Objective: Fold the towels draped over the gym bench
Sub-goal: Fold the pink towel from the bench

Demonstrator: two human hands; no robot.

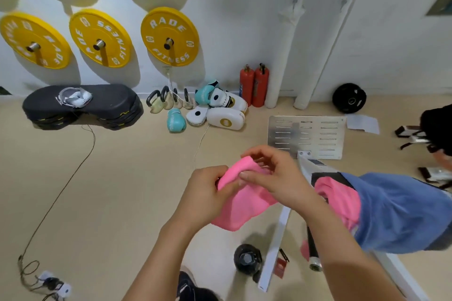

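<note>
I hold a pink towel [241, 205] in the air in front of me, left of the gym bench [325, 175]. My left hand [208, 193] grips its upper left part, fingers curled into the cloth. My right hand [271, 173] pinches the bunched top edge between thumb and fingers. The rest of the towel hangs down below both hands. On the bench lie a blue towel [401, 210] and, partly under it, another pink towel [338, 199]. Little of the black bench pad shows beyond the towels.
A white bench frame bar [275, 249] and a black kettlebell [247, 258] stand on the floor below my hands. Boxing gloves and pads [220, 110], kettlebells, two red extinguishers [254, 85] and black step platforms [83, 107] line the wall. A person's head [437, 129] shows at right.
</note>
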